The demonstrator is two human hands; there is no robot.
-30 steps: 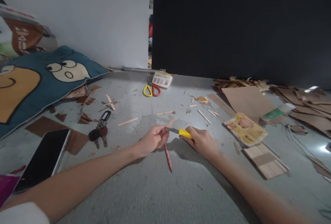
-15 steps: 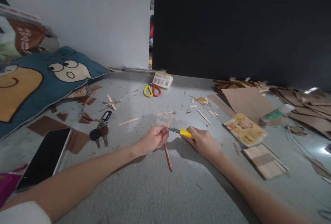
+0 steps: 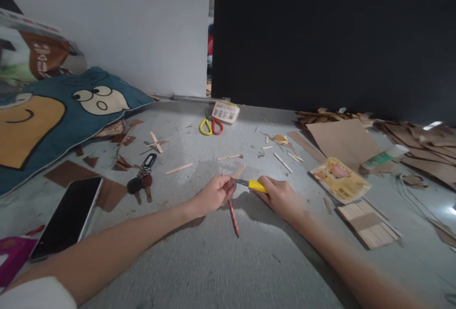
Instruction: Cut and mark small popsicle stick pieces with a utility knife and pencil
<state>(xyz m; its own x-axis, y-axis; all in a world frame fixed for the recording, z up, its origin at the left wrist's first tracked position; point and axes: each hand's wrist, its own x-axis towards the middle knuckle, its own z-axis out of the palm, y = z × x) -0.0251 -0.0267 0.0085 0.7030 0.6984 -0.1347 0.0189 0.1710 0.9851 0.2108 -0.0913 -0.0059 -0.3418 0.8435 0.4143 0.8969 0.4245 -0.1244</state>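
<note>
My left hand (image 3: 216,192) is closed in a pinch on a wooden craft stick (image 3: 239,171), whose far end juts out past the fingers. In my right hand (image 3: 280,193) is a yellow utility knife (image 3: 257,186), gripped by the handle. Its blade points left and reaches the stick right at my left fingertips; the exact contact is hidden by the fingers. A red pencil (image 3: 233,218) lies just below my left hand, its upper end hidden by the fingers. Beyond the hands, two more craft sticks, a left one (image 3: 179,168) and a right one (image 3: 229,157), rest on the table.
Scissors (image 3: 211,127) lie by a small packet (image 3: 225,111) at the back. To the left are keys (image 3: 144,181), a phone (image 3: 67,216) and a cushion (image 3: 81,109). On the right sit bundled sticks (image 3: 368,223), a yellow packet (image 3: 340,179), a glue stick (image 3: 384,156) and cardboard (image 3: 342,140).
The craft stick's free end has tilted further to the right, and the knife blade sits a little nearer my left fingers. The whole view has shifted slightly.
</note>
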